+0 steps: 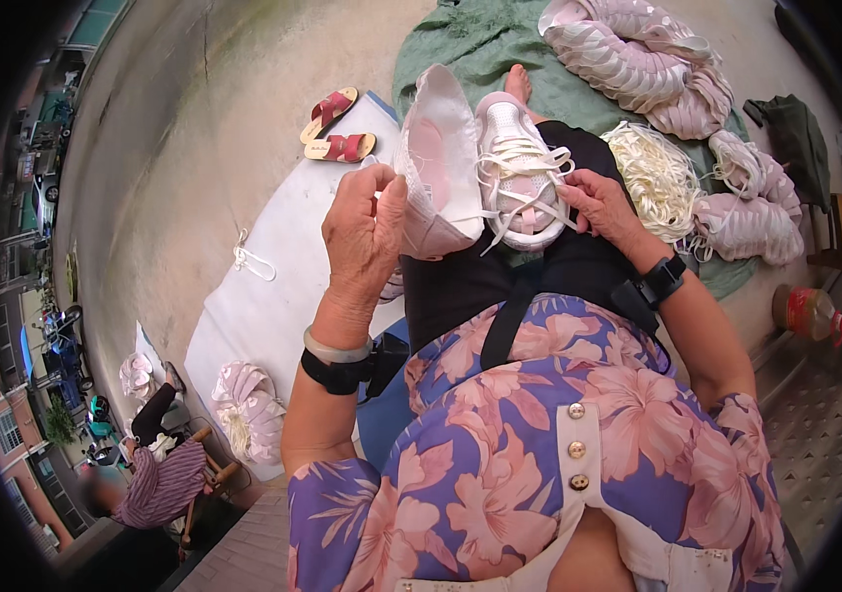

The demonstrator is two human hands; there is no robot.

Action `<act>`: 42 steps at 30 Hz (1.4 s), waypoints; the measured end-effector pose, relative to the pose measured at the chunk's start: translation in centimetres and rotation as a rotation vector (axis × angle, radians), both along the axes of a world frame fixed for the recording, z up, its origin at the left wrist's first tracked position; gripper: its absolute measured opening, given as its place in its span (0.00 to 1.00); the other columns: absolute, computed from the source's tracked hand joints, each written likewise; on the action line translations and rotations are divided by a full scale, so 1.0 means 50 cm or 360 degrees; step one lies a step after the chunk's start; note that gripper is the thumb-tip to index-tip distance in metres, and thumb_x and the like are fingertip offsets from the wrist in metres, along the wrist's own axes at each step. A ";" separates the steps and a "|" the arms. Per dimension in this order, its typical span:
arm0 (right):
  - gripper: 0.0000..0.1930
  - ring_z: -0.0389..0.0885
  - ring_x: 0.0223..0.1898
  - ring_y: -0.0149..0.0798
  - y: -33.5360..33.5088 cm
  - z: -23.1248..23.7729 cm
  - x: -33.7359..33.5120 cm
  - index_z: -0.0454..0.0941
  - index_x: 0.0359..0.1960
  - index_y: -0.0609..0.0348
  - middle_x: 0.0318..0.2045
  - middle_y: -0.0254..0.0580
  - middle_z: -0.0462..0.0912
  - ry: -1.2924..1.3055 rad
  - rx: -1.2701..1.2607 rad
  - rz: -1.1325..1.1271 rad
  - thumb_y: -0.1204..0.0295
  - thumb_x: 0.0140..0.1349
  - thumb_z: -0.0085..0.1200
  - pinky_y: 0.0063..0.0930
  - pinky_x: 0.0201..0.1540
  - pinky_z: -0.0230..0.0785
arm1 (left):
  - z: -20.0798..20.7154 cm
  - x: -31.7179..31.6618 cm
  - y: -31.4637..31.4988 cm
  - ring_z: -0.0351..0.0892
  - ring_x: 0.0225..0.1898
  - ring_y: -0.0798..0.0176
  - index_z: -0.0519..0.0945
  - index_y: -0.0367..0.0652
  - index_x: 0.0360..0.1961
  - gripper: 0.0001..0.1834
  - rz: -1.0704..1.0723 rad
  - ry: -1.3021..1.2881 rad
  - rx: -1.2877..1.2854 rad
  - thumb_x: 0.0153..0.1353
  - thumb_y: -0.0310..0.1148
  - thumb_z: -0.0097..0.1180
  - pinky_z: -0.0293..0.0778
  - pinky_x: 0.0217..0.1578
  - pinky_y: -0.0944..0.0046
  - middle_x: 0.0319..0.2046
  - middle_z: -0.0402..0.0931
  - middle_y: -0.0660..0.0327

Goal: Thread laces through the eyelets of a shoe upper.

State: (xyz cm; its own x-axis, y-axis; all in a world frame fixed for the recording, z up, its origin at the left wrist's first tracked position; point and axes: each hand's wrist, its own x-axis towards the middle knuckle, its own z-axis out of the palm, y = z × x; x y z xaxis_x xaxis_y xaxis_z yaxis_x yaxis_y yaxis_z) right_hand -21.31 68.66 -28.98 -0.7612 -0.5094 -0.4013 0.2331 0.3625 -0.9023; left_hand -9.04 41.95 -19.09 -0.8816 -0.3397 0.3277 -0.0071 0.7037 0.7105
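Observation:
A pair of pale shoe uppers rests over my black-trousered lap. The left white upper [441, 148] lies with its pink-lined hollow facing up. Curled against its left edge, my left hand [367, 222] has thumb and fingers closed on it. Beside it, the white-and-pink laced upper [518, 178] has its tongue and crossed laces on top. At the right side of this one, my right hand [601, 205] pinches a white shoelace [561, 178] between thumb and fingers. Part of the lacing hangs in loose loops. The left fingertips are partly hidden.
A heap of cream shoelaces [653, 178] lies to the right on green cloth [460, 49]. Bundled uppers [638, 69] sit beyond it. Red sandals [342, 146] and a loose lace [251, 259] lie left. A bottle [808, 312] stands right; another person [159, 483] sits far left.

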 end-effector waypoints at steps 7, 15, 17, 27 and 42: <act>0.20 0.69 0.13 0.21 0.008 0.009 -0.007 0.73 0.41 0.62 0.21 0.31 0.74 -0.0015 0.0077 0.0080 0.57 0.58 0.52 0.15 0.12 0.58 | -0.027 0.028 0.028 0.76 0.38 0.64 0.56 0.30 0.55 0.31 0.0060 -0.0360 0.1127 0.57 0.33 0.57 0.73 0.36 0.67 0.40 0.75 0.50; 0.17 0.70 0.12 0.24 0.007 -0.003 -0.013 0.73 0.38 0.62 0.17 0.33 0.73 -0.0095 -0.0011 0.0037 0.60 0.57 0.55 0.17 0.11 0.58 | -0.025 0.045 0.075 0.78 0.36 0.63 0.55 0.36 0.59 0.36 -0.0739 -0.0437 0.0500 0.50 0.23 0.59 0.73 0.37 0.67 0.33 0.78 0.56; 0.15 0.71 0.12 0.26 0.006 -0.011 -0.009 0.73 0.34 0.63 0.16 0.34 0.73 -0.0096 -0.0028 0.0004 0.62 0.57 0.56 0.20 0.11 0.60 | -0.010 0.041 0.121 0.79 0.32 0.60 0.59 0.37 0.58 0.35 -0.0927 -0.0498 0.0104 0.47 0.22 0.59 0.72 0.34 0.67 0.28 0.77 0.56; 0.13 0.78 0.31 0.28 0.025 0.098 0.062 0.74 0.40 0.57 0.32 0.34 0.79 -0.0753 -0.0689 -0.0279 0.67 0.55 0.58 0.19 0.34 0.70 | -0.050 -0.033 0.178 0.78 0.26 0.63 0.63 0.37 0.55 0.31 -0.0826 -0.0369 0.0333 0.47 0.21 0.58 0.71 0.31 0.68 0.21 0.75 0.56; 0.17 0.78 0.40 0.29 -0.017 0.078 0.064 0.74 0.45 0.60 0.38 0.35 0.80 -0.0758 -0.0902 0.0049 0.71 0.53 0.59 0.24 0.43 0.70 | -0.108 -0.008 0.040 0.69 0.20 0.67 0.73 0.38 0.41 0.19 -0.0388 -0.0494 0.0051 0.42 0.21 0.54 0.67 0.23 0.69 0.24 0.69 0.60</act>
State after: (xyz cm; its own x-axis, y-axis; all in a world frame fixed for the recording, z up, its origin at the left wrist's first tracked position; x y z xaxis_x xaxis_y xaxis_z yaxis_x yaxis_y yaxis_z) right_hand -18.09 67.79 -25.08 -0.5523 -0.7550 -0.3535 0.6432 -0.1163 -0.7568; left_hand -9.45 43.94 -24.49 -0.9932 -0.1137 0.0257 -0.0602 0.6886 0.7227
